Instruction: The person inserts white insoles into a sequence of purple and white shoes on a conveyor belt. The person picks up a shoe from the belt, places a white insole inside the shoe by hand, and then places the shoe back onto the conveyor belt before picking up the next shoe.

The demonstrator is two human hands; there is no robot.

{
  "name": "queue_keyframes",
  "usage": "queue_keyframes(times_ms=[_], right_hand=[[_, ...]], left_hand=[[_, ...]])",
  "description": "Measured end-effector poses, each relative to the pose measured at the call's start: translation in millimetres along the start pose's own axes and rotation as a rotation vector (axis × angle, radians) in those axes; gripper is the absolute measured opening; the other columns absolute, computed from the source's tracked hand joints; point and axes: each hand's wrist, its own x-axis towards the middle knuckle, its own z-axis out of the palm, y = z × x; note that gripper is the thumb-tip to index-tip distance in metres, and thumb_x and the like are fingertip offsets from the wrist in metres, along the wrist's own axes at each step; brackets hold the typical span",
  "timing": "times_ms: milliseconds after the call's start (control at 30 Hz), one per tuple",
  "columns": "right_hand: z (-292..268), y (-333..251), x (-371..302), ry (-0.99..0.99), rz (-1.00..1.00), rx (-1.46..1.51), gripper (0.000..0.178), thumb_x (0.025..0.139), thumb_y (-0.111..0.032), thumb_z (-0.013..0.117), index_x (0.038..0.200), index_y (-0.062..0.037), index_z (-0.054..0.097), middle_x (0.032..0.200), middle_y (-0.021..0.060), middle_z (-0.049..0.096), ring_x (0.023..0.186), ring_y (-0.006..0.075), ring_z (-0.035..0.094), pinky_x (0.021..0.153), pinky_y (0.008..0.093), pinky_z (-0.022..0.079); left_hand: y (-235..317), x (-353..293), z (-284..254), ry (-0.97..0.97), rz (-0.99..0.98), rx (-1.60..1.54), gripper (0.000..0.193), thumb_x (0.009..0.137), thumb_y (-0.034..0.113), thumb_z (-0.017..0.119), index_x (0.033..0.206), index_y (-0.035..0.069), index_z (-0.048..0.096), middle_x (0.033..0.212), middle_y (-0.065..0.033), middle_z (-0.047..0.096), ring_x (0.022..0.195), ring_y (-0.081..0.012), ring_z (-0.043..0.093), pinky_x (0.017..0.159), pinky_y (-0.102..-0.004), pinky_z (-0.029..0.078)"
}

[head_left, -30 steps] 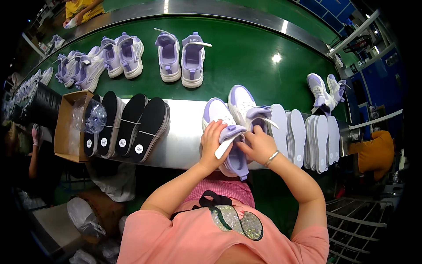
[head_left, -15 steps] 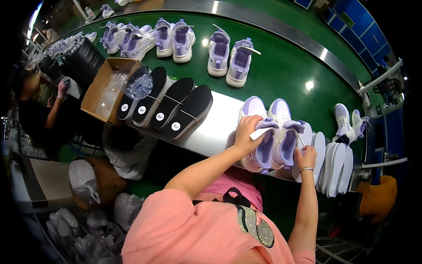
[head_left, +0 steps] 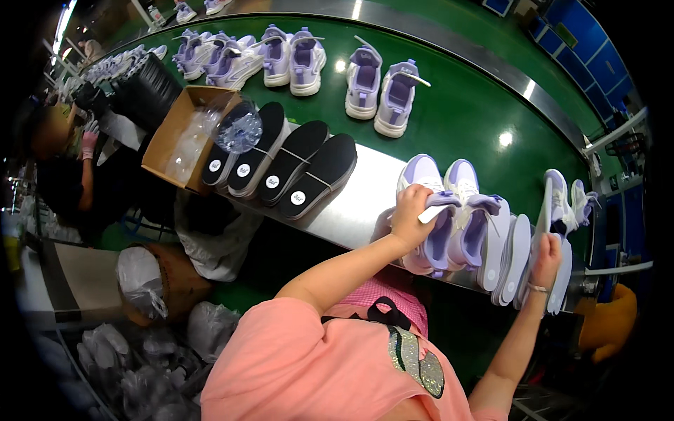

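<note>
Near sneaker pair (head_left: 466, 228): on the steel tabletop (head_left: 372, 193), toes pointing away from the person, heels by its near edge.
Steel edges: the near one runs just behind the pair's heels; the far one meets the green surface (head_left: 463, 112) under its toes.
Room to move: left of the pair, steel shows as far as the black insoles (head_left: 319, 175); ahead, green spreads widely; right of it, pale insoles (head_left: 514, 259) crowd close.
Left grip (head_left: 411, 214): grasping the upper of the pair's left sneaker (head_left: 439, 238), beside its white strip (head_left: 434, 212).
Right grip (head_left: 546, 261): right of the pair, grasping a raised pale insole (head_left: 546, 207).
Half a second ago: the right grip was just beside the pair; now it is farther right with that insole, while the left grip stays put.
Materials: white and lavender uppers with padded collars; flat, rounded insoles, the black ones in banded stacks; left of these, a cardboard box (head_left: 170, 130) holding clear plastic (head_left: 240, 128).
</note>
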Motion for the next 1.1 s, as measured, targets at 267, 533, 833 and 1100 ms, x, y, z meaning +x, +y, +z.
queue_keyframes(times_ms=[267, 533, 833, 1100], right_hand=[[67, -109, -77, -0.803, -0.793, -0.968, 0.010, 0.065, -0.013, 0.061, 0.059, -0.0059, 0.058, 0.074, 0.0064, 0.054, 0.058, 0.0237, 0.055, 0.054, 0.0347, 0.046], [146, -78, -68, -0.781, -0.425, -1.090, 0.012, 0.072, -0.014, 0.056, 0.077, -0.0050, 0.063, 0.084, 0.0115, 0.057, 0.075, 0.0264, 0.061, 0.061, 0.0353, 0.050], [96, -92, -88, -0.737, -0.503, -1.016, 0.033, 0.071, -0.033, 0.060, 0.085, -0.0039, 0.055, 0.086, 0.0146, 0.056, 0.081, 0.0318, 0.056, 0.065, 0.0403, 0.047], [103, -90, -75, -0.809, -0.483, -1.005, 0.016, 0.072, -0.021, 0.055, 0.073, -0.0062, 0.062, 0.078, 0.0126, 0.061, 0.074, 0.0276, 0.060, 0.064, 0.0371, 0.049]], left_hand=[[0, -6, 7, 0.014, -0.064, 0.019, 0.036, 0.069, 0.014, 0.061, 0.103, 0.006, 0.051, 0.111, -0.0165, 0.045, 0.100, -0.0362, 0.044, 0.087, -0.0396, 0.038], [9, -13, 9, -0.049, -0.072, 0.023, 0.042, 0.068, 0.012, 0.063, 0.107, 0.003, 0.051, 0.116, -0.0204, 0.040, 0.103, -0.0387, 0.041, 0.089, -0.0408, 0.037], [0, -14, 12, -0.090, -0.017, 0.005, 0.048, 0.061, 0.002, 0.060, 0.108, -0.001, 0.049, 0.118, -0.0223, 0.038, 0.108, -0.0398, 0.038, 0.093, -0.0405, 0.034], [-4, -13, 11, -0.100, 0.048, 0.020, 0.048, 0.064, 0.005, 0.061, 0.110, 0.002, 0.048, 0.115, -0.0191, 0.040, 0.104, -0.0376, 0.040, 0.090, -0.0401, 0.035]])
